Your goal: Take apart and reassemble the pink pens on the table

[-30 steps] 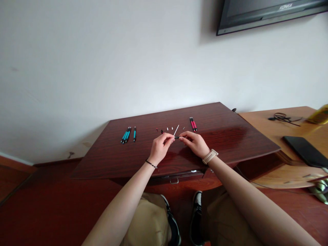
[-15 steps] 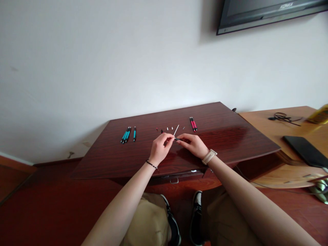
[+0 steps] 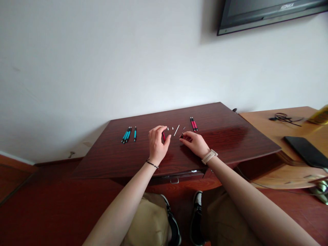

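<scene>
My left hand is open over the table, its thumb and fingers apart. In the gap between them shows a red pen barrel with a dark end, partly hidden by the fingers. Thumb and fingertips of my right hand are closed on a small black pen part. Between the hands a thin white refill lies on the tabletop. Two small white pieces, one close to my left fingertips and another, lie beside it. A tiny grey spring-like piece sits beyond my right hand.
Several turquoise pens lie at the left of the dark table, with a single turquoise pen beside them. Red pens lie to the right. A wooden desk adjoins, bearing a black flat device and a cable.
My hands have parted. The white refill now lies loose on the table, the left hand has opened and shifted left over the red barrel, and the right keeps a small black part.
</scene>
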Available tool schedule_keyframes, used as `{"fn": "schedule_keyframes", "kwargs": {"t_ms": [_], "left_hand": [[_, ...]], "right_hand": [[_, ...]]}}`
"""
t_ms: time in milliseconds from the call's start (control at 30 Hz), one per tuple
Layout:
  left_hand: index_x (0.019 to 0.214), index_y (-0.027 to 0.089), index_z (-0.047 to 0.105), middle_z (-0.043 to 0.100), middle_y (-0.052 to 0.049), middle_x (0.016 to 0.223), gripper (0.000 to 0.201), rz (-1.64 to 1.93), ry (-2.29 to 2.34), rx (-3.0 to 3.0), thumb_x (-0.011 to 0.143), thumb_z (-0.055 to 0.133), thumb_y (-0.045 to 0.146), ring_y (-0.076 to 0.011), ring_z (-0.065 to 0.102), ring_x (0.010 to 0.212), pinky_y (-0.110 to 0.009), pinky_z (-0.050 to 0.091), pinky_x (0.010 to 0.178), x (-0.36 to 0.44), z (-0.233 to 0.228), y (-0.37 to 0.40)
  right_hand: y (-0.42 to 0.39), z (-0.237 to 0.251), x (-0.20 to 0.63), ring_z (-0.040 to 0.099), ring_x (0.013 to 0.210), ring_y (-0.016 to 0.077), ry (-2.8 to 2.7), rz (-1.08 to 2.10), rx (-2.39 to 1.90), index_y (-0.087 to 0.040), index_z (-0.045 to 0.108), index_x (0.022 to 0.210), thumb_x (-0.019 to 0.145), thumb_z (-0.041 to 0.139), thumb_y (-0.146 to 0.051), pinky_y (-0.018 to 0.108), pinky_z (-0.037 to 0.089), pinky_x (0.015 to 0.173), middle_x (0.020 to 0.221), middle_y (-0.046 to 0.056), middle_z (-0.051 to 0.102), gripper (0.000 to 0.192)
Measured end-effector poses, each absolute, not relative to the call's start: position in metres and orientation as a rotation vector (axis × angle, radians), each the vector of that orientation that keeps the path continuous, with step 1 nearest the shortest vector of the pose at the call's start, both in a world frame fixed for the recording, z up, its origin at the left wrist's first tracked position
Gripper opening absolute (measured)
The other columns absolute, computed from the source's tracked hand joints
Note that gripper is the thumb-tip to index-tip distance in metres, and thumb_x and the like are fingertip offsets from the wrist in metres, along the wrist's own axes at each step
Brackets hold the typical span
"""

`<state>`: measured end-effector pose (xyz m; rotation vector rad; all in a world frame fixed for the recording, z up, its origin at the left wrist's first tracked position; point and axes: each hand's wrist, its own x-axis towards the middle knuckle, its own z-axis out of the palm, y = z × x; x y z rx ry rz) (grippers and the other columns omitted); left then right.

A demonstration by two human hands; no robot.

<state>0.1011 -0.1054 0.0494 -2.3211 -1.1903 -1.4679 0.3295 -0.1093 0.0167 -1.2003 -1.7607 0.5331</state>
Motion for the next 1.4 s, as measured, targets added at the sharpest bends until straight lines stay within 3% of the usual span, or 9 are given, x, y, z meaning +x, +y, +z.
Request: {"fn": "schedule_keyframes", "kwargs": {"t_ms": [200, 467, 733, 1067, 1233, 1400], "left_hand": [[0.131, 0.022, 0.060, 0.066, -0.013, 0.130, 0.030, -1.521, -1.324, -2.255, 0.103, 0.067, 0.030, -0.0290, 0.060, 0.128, -0.048, 0.048, 0.112, 0.093, 0.043, -0.096], [0.126, 0.023, 0.065, 0.069, -0.011, 0.122, 0.024, -1.598, -1.411, -2.308, 0.102, 0.067, 0.027, -0.0258, 0.065, 0.112, -0.044, 0.053, 0.103, 0.088, 0.038, -0.090], [0.128, 0.023, 0.065, 0.071, -0.010, 0.119, 0.030, -1.687, -1.554, -2.386, 0.099, 0.071, 0.028, -0.0196, 0.070, 0.096, -0.036, 0.057, 0.089, 0.086, 0.026, -0.083], [0.120, 0.020, 0.066, 0.073, -0.008, 0.109, 0.029, -1.609, -1.785, -2.472, 0.094, 0.076, 0.030, -0.0172, 0.069, 0.080, -0.032, 0.058, 0.075, 0.081, 0.007, -0.071], [0.105, 0.020, 0.075, 0.076, -0.009, 0.104, 0.018, -1.634, -1.719, -2.475, 0.099, 0.070, 0.036, -0.0194, 0.072, 0.084, -0.034, 0.059, 0.081, 0.080, 0.008, -0.070], [0.100, 0.021, 0.075, 0.078, -0.009, 0.105, 0.028, -1.780, -1.709, -2.490, 0.105, 0.061, 0.044, -0.0205, 0.076, 0.089, -0.033, 0.059, 0.086, 0.080, 0.015, -0.072]], "right_hand": [[-0.106, 0.011, 0.331, 0.070, 0.083, 0.0211, -1.852, 0.506, -1.366, -0.022, 0.074, 0.097, 0.093, 0.076, -0.029, 0.033, 0.051, 0.080, 0.094, 0.004, 0.077, 0.009], [-0.104, 0.007, 0.331, 0.066, 0.082, 0.0204, -1.901, 0.462, -1.375, -0.023, 0.072, 0.091, 0.090, 0.078, -0.028, 0.032, 0.049, 0.077, 0.090, 0.004, 0.074, 0.008], [-0.103, 0.006, 0.332, 0.068, 0.086, 0.0211, -1.891, 0.506, -1.345, -0.022, 0.074, 0.103, 0.088, 0.079, -0.026, 0.034, 0.052, 0.084, 0.095, 0.004, 0.074, 0.016], [-0.105, 0.006, 0.332, 0.066, 0.080, 0.0182, -1.849, 0.558, -1.339, -0.024, 0.072, 0.117, 0.088, 0.080, -0.028, 0.031, 0.051, 0.078, 0.093, 0.001, 0.074, 0.030], [-0.106, 0.007, 0.333, 0.067, 0.079, 0.0181, -1.835, 0.573, -1.350, -0.025, 0.071, 0.120, 0.088, 0.080, -0.030, 0.031, 0.051, 0.077, 0.093, 0.001, 0.074, 0.033], [-0.106, 0.007, 0.333, 0.066, 0.078, 0.0182, -1.836, 0.570, -1.341, -0.026, 0.071, 0.121, 0.089, 0.080, -0.032, 0.032, 0.051, 0.076, 0.093, 0.001, 0.075, 0.034]]}}
